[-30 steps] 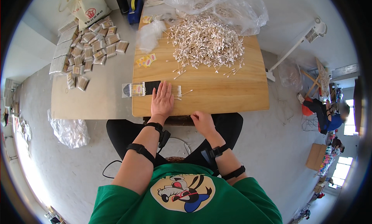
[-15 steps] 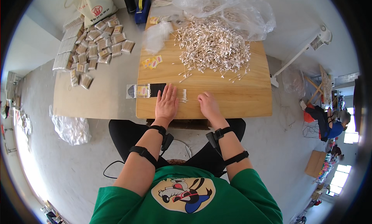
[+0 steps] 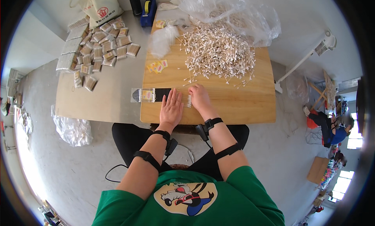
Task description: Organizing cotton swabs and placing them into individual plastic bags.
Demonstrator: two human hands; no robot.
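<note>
Clear plastic packets (image 3: 97, 53) sit well left of the hands on my feed. Nearer, a black strip (image 3: 161, 93) reaches the left hand (image 3: 172, 108), which lies flat, fingers extended. Cotton swabs (image 3: 186, 101) jut out between both hands; the right hand (image 3: 199, 98) curls at their ends, its grip hidden from me. Beyond it lies a swab pile (image 3: 220, 51).

Both hands (image 3: 171, 112) at a row of cotton swabs (image 3: 187, 100) on a wooden board (image 3: 242, 105)
</note>
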